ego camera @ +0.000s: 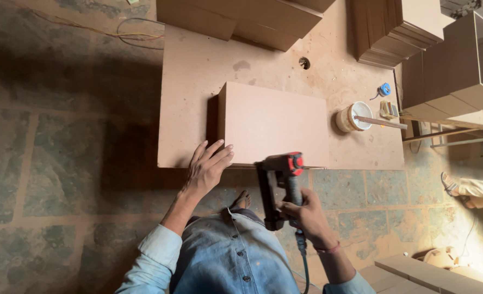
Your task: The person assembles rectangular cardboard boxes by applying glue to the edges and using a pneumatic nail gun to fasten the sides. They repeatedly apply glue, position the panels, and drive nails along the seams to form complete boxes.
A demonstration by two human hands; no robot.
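1. Nailer (280,179): a black pneumatic gun with a red cap, its nose set against the near edge of the box (274,122). A hose runs down from the base of its handle.
2. Right hand (305,213): closed around the nailer's grip; a red thread band sits on the wrist.
3. Left hand (209,166): open, fingers spread flat, resting at the near-left corner of the box and the table edge.
4. Box: rectangular, made of smooth light-brown board, with a plain matte top face. It lies on the near half of the table (198,71), with its front edge flush with the table's near edge.
5. Table: a flat board surface of the same brown, dusty and stained, with a small round hole (304,63) behind the box.
6. Tub (353,116): round and white, just right of the box, with a thin wooden stick (380,122) laid across its rim.
7. Blue reel (384,89): small and round, near the table's right edge.
8. Board stacks (399,30): flat panels piled at the far side of the table.
9. Floor (45,163): rough grey-green stone slabs.
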